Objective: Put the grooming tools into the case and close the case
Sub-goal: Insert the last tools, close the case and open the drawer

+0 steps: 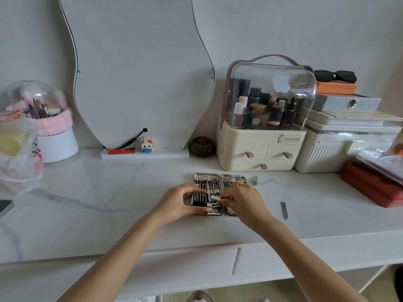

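The metal case (219, 194) is lying open and flat on the white marble-patterned table (109, 192), its two halves side by side, the left half lined with rows of steel grooming tools (206, 189). The person's left hand (182, 201) is resting on the left edge of the case, fingers curled over it and thumb at the near corner. The right hand (242, 200), wearing a gold ring, is pinching a small steel tool (214, 196) over the middle of the case. Two pieces are still lying out on the table: a flat metal file (284, 210) well to the right, and a small clipper (254, 180) just beside the case's far right corner. Behind stands a cream cosmetics organiser (261, 149) with a clear dome; its label is reading "Serious Life", and a pale apple-shaped sticker is showing on the dome.
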